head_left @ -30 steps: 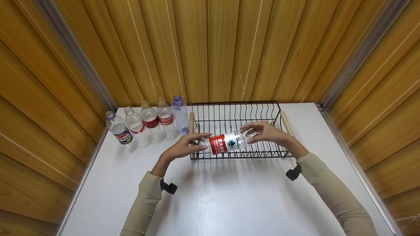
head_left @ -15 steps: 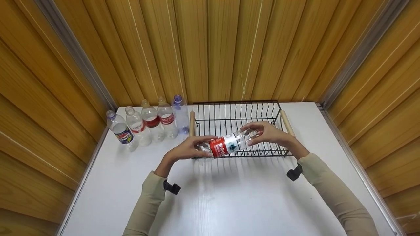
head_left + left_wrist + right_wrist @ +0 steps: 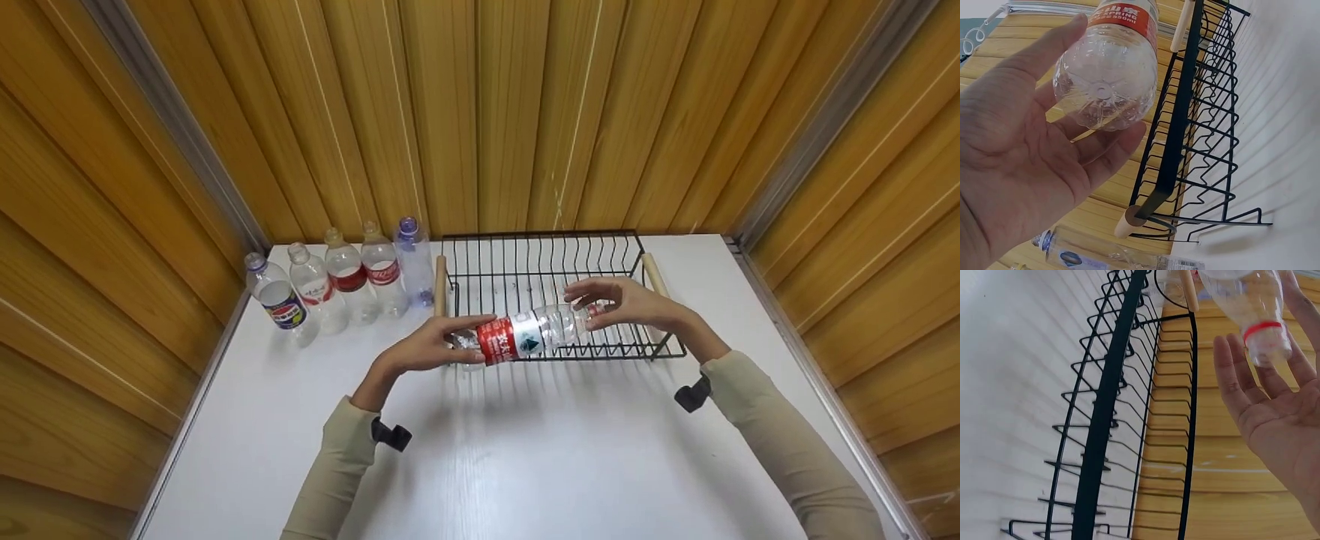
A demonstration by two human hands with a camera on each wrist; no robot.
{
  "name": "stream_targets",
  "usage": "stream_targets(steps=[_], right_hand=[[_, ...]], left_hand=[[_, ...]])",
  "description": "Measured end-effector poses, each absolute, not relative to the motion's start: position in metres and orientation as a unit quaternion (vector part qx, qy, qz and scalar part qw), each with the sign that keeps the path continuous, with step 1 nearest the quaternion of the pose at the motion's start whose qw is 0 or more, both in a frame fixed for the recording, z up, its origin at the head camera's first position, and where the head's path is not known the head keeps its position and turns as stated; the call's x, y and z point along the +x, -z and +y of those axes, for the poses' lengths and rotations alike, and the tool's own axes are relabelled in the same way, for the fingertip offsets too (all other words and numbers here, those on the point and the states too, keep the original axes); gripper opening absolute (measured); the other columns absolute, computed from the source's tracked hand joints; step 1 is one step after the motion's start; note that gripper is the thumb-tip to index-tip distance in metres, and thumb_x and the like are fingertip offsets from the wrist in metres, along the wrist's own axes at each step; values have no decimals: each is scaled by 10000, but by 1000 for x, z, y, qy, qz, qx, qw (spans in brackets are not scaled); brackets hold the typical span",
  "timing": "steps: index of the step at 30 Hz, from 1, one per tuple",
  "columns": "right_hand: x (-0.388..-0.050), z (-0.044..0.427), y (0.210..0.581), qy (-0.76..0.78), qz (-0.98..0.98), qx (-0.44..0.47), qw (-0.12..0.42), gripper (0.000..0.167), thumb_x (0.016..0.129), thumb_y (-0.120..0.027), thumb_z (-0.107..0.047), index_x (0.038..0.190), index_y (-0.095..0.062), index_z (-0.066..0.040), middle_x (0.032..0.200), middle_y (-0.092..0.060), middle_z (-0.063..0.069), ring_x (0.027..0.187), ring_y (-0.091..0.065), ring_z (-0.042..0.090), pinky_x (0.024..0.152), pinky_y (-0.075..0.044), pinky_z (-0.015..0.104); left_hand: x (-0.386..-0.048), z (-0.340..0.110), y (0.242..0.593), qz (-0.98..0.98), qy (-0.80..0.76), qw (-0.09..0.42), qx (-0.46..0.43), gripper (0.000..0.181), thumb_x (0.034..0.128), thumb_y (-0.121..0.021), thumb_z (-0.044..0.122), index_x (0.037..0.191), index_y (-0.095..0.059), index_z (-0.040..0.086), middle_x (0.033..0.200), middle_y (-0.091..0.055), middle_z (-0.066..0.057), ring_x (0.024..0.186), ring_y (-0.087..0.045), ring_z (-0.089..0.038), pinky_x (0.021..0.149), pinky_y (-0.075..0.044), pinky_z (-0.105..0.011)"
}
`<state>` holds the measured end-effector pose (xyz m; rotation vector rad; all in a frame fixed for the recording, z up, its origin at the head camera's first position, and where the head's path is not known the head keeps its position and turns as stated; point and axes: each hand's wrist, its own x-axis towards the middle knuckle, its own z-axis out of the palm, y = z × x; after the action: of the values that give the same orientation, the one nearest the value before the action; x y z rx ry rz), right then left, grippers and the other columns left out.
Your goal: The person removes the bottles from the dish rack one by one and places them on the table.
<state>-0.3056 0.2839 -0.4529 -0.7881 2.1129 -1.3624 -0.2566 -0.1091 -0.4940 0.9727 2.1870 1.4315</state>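
An uncapped clear plastic bottle [image 3: 551,328] with a red and white label lies sideways in the air over the front of the wire rack [image 3: 544,358]. Its base points left, its neck right. My left hand [image 3: 424,346] holds the base end, thumb on the near side and fingers on the far side; the left wrist view shows the ribbed bottom [image 3: 1103,90] facing the palm. Around the neck, marked by a red ring [image 3: 1262,328], my right hand [image 3: 637,304] is spread loosely, its fingers behind the neck and apart from the thumb.
Several uncapped bottles stand in a row left of the rack, among them a blue-labelled bottle [image 3: 281,304] and a purple-tinted bottle [image 3: 415,262]. The rack has wooden handles [image 3: 440,285] at both ends. Wood-patterned walls [image 3: 510,112] enclose the white table [image 3: 480,465].
My right hand has moved right, toward the bottle's mouth, and its fingers have loosened. My left hand has slid further over the base, and the bottle has shifted slightly.
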Motion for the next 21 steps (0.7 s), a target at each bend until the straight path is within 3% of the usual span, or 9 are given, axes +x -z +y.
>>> stream_targets(steps=[8,11,15,21], right_hand=[[-316,325,454,450,822,-249,244,643,923,-760,-161,1495,-488,-46,1474,-550,219,1352,-516,458,987,-533,216],[-322,347,457,424,847,-226,228,633,940,-748,-223,1501,-494,-73,1454,-575,195,1328,-564,376,979,-506,195],[-329,373,459,414,867,-195,196,588,967,-717,-261,1486,-515,-74,1413,-601,199,1219,-628,175,943,-504,185],[-334,400,465,441,863,-164,185,581,983,-697,-236,1479,-498,-9,1416,-561,271,1087,-635,-31,900,-536,155]], left_hand=[[-253,-125,497,777,-520,153,321,637,945,-736,167,1532,-486,158,1409,-636,-138,1278,-600,-343,1025,-522,-521],[-254,-134,502,774,-532,150,307,633,945,-733,148,1528,-487,132,1422,-622,-158,1292,-596,-345,1044,-509,-532],[-255,-144,507,774,-545,140,288,643,933,-745,133,1523,-490,118,1452,-596,-164,1307,-590,-346,1047,-508,-493],[-252,-157,510,780,-558,122,257,667,915,-772,169,1522,-495,179,1436,-594,-128,1268,-593,-320,1022,-512,-453]])
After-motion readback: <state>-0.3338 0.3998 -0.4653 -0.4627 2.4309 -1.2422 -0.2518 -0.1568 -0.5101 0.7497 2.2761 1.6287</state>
